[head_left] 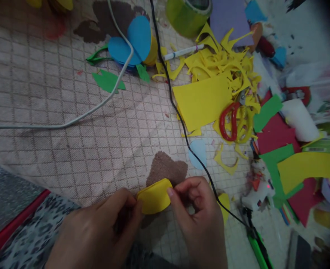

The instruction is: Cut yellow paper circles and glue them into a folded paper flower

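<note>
A rounded yellow foam piece (156, 197) is held between my two hands at the bottom middle, over a brown patch of the cloth. My left hand (97, 228) pinches its left end between thumb and fingers. At the right end, the thumb and index finger of my right hand (200, 216) close on it. Its edge looks layered, but I cannot tell how many pieces there are. A pale blue petal shape (198, 154) lies just beyond my right hand, partly under a black cable (184, 129).
Yellow sheet (202, 101), scraps and red-handled scissors (229, 122) lie right of centre. Blue petals (139, 39) and a green leaf (106, 80) are at the upper middle. A white cable (89, 112) crosses the left. A green glue gun (256, 246) sits at lower right.
</note>
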Available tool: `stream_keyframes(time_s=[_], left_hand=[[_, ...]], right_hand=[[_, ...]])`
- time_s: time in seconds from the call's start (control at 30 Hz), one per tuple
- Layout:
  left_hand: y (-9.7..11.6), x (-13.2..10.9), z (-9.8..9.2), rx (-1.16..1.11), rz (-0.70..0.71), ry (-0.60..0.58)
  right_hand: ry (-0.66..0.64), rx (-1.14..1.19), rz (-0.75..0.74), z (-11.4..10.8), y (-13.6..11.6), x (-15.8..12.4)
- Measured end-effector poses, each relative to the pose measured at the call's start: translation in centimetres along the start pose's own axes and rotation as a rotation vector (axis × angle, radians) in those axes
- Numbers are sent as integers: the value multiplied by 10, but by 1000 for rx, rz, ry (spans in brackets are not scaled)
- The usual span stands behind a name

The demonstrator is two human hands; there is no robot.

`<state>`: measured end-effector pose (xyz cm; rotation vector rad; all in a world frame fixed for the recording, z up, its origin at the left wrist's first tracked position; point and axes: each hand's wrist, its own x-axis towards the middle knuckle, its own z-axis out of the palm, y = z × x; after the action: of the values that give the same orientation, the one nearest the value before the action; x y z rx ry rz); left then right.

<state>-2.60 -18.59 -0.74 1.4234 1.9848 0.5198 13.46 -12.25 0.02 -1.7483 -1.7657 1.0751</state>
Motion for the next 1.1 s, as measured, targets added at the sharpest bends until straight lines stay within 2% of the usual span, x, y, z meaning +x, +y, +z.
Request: stream_keyframes(time_s=[0.17, 0.43, 0.57, 0.77, 0.87, 1.1], left_hand=[[0, 1, -2, 66, 8, -15], [4, 3, -3, 113, 21, 6], [6, 4, -4, 162, 12, 5], [8, 6, -7, 191, -16, -63], [7, 6, -7, 174, -15, -56], [7, 8, -6, 120, -20, -48]], right_hand=[[4, -5, 8, 0, 0, 0], [-1, 5, 107, 1, -5, -2], [1, 3, 67, 2, -5, -2], [33, -6, 123, 4, -10, -2], [33, -18, 105, 4, -10, -2], [3, -87, -77, 2, 0, 1]])
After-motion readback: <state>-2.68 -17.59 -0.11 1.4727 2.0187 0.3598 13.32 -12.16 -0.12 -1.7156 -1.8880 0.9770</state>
